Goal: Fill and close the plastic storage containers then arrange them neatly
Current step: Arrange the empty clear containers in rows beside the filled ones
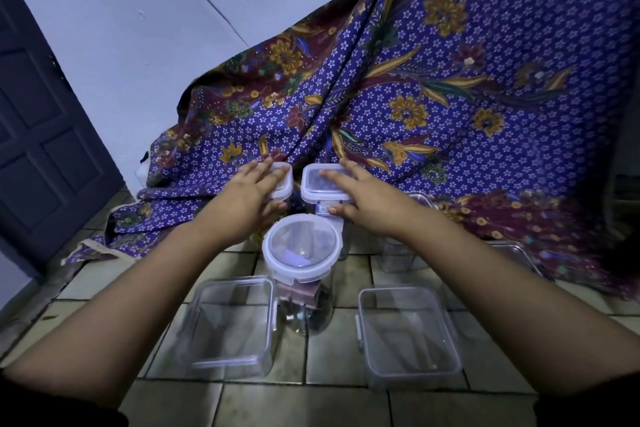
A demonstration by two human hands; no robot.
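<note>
Now both hands, left hand [247,199] and right hand [360,198], rest open-fingered on two lidded containers [320,184].

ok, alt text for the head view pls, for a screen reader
A person's left hand and right hand each rest on the lid of a square lidded container on a tiled floor. Nearer stands a round lidded jar between two clear rectangular containers; patterned purple cloth hangs behind.

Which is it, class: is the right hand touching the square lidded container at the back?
Touching: the head view shows the right hand flat on the square container's lid.
</note>
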